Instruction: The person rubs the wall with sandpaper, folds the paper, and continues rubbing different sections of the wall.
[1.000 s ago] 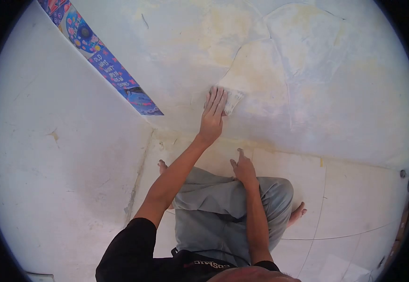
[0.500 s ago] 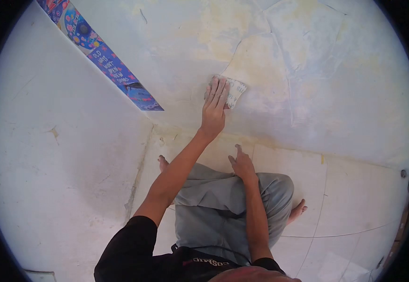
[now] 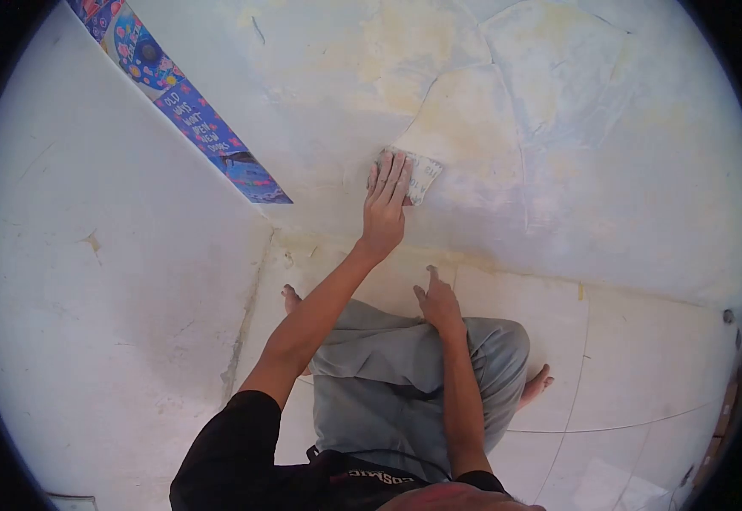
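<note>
My left hand (image 3: 386, 200) presses a sheet of sandpaper (image 3: 425, 177) flat against the patched wall (image 3: 473, 111). Its fingers lie together over the sheet's left part, and printed marks show on the back of the sheet to their right. Above the sheet, a crack line and yellowish patches run over the wall. My right hand (image 3: 441, 305) hangs by my knee, above the tiled floor, with the index finger stretched out, the thumb apart and the other fingers curled; nothing shows in it.
A colourful printed strip (image 3: 192, 115) with lettering runs along the wall corner at upper left. A plain side wall (image 3: 90, 281) stands at left. My crossed legs (image 3: 388, 358) rest on the pale tiled floor (image 3: 550, 341). Dark items line the far right edge.
My left hand and the sandpaper have moved slightly down and left along the wall. The whole view has shifted a little; my right hand keeps its pose.
</note>
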A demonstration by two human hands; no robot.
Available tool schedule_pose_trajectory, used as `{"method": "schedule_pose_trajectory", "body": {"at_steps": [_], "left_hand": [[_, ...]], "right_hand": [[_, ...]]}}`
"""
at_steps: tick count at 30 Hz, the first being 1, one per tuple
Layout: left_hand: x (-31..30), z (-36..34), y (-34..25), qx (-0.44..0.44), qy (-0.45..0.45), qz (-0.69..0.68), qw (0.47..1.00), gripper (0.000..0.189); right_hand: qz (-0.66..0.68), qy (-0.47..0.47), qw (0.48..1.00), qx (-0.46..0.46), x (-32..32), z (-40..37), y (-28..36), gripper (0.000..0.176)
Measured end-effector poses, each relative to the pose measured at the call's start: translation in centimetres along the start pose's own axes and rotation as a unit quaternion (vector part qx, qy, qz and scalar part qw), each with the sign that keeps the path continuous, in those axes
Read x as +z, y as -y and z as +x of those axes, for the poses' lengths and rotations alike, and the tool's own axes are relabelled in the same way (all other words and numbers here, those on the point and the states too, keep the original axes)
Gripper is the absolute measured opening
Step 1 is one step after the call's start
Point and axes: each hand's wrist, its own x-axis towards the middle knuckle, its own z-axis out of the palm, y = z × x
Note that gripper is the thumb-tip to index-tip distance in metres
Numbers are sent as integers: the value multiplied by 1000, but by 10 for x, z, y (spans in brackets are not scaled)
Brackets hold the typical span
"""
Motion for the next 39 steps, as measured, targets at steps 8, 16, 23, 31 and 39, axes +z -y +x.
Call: {"method": "schedule_pose_trajectory", "body": {"at_steps": [8, 16, 23, 31, 39], "left_hand": [[-5, -3, -1, -3, 25, 16, 1000, 62], [-6, -1, -7, -15, 16, -23, 999, 66], [-2, 11, -12, 4, -9, -12, 1000, 62], [-6, 14, -6, 19, -9, -16, 1000, 62], [-6, -14, 21, 16, 13, 15, 1000, 62]], "right_hand": [[7, 18, 1000, 6, 1, 4, -2, 64], [12, 38, 999, 15, -6, 1, 8, 64], [1, 45, 999, 23, 1, 0, -1, 64], [-7, 35, 999, 11, 2, 1, 0, 62], [-17, 35, 999, 16, 4, 3, -7, 66]]}}
